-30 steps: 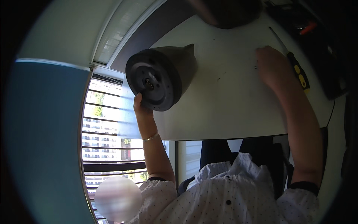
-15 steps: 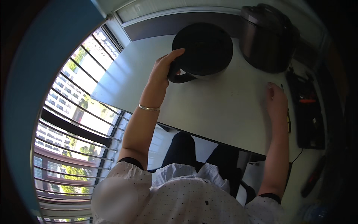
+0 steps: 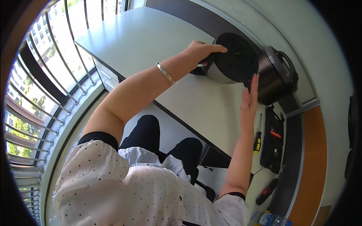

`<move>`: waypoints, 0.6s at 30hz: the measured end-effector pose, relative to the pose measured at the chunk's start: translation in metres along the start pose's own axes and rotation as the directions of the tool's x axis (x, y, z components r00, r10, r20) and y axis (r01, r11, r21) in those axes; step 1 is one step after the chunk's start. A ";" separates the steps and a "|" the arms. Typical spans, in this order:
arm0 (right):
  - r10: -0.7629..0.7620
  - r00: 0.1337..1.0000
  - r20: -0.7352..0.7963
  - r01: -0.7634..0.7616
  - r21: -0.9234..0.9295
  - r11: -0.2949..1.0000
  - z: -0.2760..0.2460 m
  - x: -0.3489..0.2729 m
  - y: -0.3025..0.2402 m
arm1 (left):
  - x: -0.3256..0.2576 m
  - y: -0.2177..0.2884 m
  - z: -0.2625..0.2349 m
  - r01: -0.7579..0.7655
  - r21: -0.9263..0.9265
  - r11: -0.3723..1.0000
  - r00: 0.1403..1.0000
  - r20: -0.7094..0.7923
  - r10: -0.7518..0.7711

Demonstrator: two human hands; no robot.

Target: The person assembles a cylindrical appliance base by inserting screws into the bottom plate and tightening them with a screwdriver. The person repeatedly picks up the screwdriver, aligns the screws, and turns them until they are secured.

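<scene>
A metal electric kettle [image 3: 236, 62] is tipped up over the far side of the table, its round black base with a central socket turned toward me. My left hand [image 3: 201, 52] grips it at the black handle, thumb lying over the base's edge. My right hand [image 3: 249, 97] is raised at the kettle's near right edge with fingers stretched out. Its fingertips reach the rim of the base; whether they press on it I cannot tell. Most of the kettle's body and its top are hidden behind the base.
A dark electric pressure cooker [image 3: 274, 81] stands just behind the kettle. Along the right lie a yellow-and-black screwdriver [image 3: 258, 138], a black tool case [image 3: 272, 145], a red-and-black tool [image 3: 266, 192] and a plastic bottle [image 3: 269, 218]. A barred window [image 3: 37, 109] is at left.
My right hand has come from the table's right side up to the kettle, its fingers straightening. The base now faces me with its socket showing. The whole view has turned.
</scene>
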State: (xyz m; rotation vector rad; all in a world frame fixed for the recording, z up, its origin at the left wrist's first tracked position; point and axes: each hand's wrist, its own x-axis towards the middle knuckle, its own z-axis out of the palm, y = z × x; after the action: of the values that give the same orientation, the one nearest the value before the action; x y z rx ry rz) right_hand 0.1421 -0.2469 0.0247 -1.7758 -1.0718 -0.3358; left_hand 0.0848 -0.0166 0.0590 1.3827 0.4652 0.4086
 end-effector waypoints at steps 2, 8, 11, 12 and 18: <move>0.011 1.000 -0.006 -0.011 -0.041 0.999 0.008 0.004 -0.005 | 0.002 -0.001 0.002 -0.025 -0.001 1.000 0.999 -0.027 0.025; 0.056 0.998 -0.020 -0.057 -0.047 0.997 0.013 0.008 -0.008 | 0.015 -0.006 -0.001 -0.018 0.010 1.000 1.000 0.011 0.018; 0.094 0.995 -0.022 -0.095 -0.045 0.994 0.014 0.006 -0.010 | 0.018 -0.009 -0.004 -0.028 0.007 1.000 0.999 0.044 0.028; 0.108 0.994 -0.024 -0.109 -0.048 0.993 0.014 0.005 -0.011 | 0.018 -0.010 -0.006 -0.026 0.013 1.000 0.998 0.059 0.026; 0.028 0.994 -0.107 -0.030 -0.023 0.999 0.017 -0.004 -0.002 | 0.002 -0.007 -0.004 -0.052 -0.019 0.998 0.997 0.056 0.053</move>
State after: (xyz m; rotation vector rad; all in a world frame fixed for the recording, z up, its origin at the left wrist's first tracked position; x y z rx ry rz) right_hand 0.1337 -0.2338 0.0155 -1.7736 -0.9695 -0.4227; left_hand 0.0843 -0.0129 0.0513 1.3879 0.3791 0.4147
